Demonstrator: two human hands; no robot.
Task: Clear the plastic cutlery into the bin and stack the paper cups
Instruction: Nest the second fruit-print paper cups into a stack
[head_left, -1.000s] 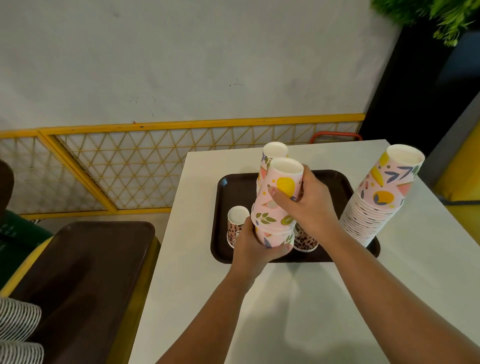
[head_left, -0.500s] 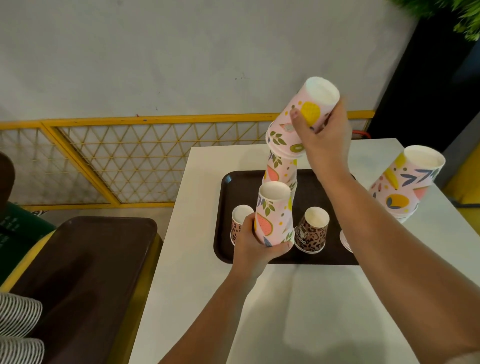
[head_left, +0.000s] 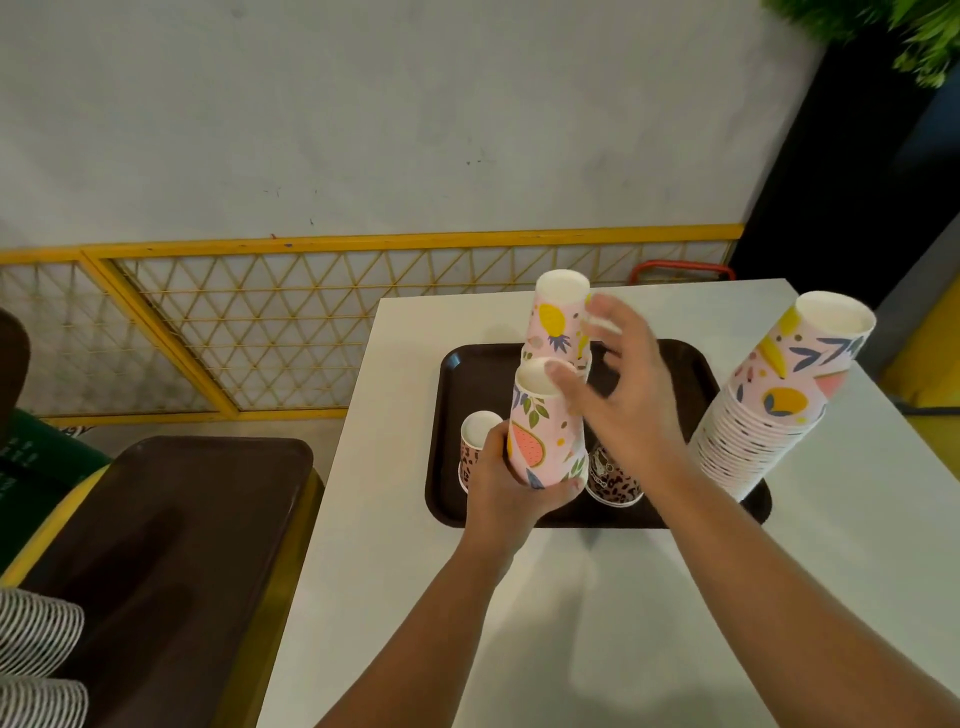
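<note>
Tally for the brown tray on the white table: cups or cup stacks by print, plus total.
Pink fruit-print: 3, namely the tall stack, the rear stack and the cup gripped by the left hand.
Leopard-print: 2, left cup and right cup.
Total: 5 on the tray.

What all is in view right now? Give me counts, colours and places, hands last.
held cup: one, pink fruit print, upside down, in the left hand above the tray's front.
rear cups: short pink stack, count unclear, on the tray behind the held cup.
tall stack: one leaning pink stack, many cups, tray's right edge.
leopard cups: two, brown print, tray's front, partly hidden.
tray: one, dark brown, on the table.
table: one, white.
second tray: one, dark brown, left of the table.
fence: yellow lattice along the wall.
cutlery: none visible.
left hand: grips the held cup.
right hand: open, empty, beside the cups.
</note>
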